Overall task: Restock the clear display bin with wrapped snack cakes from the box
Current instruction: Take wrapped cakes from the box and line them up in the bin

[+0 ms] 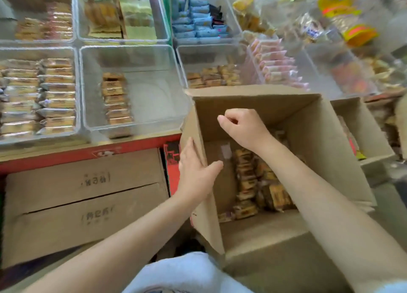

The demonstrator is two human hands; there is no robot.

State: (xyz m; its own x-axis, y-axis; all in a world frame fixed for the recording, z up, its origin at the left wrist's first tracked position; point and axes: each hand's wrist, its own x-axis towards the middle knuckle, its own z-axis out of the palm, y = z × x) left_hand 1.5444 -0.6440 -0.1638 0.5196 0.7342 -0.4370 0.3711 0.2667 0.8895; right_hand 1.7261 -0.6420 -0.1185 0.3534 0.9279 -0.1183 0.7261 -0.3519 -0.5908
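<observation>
While the left hand (193,169) lies flat with straight fingers against the near-left wall of the cardboard box (312,125), thumb hooked over its edge, it appears to be steadying the box so it does not slide or tip as cakes are taken out. Above the box's opening hangs the right hand (242,127), fingers curled loosely inward with the thumb near the forefinger; nothing shows in its grasp, so it looks empty and poised to reach down. Deep in the box, toward its right and near side, lie the wrapped snack cakes (259,182), jumbled in brown and orange wrappers, with bare cardboard floor showing on the left. Just to the far left of the box stands the clear display bin (152,99), holding only one short row of matching cakes (115,99) along its left half, its right half bare. Neighbouring bins on the shelf are fuller, which suggests this one is the bin meant for restocking. Much filling remains, by my reckoning.
</observation>
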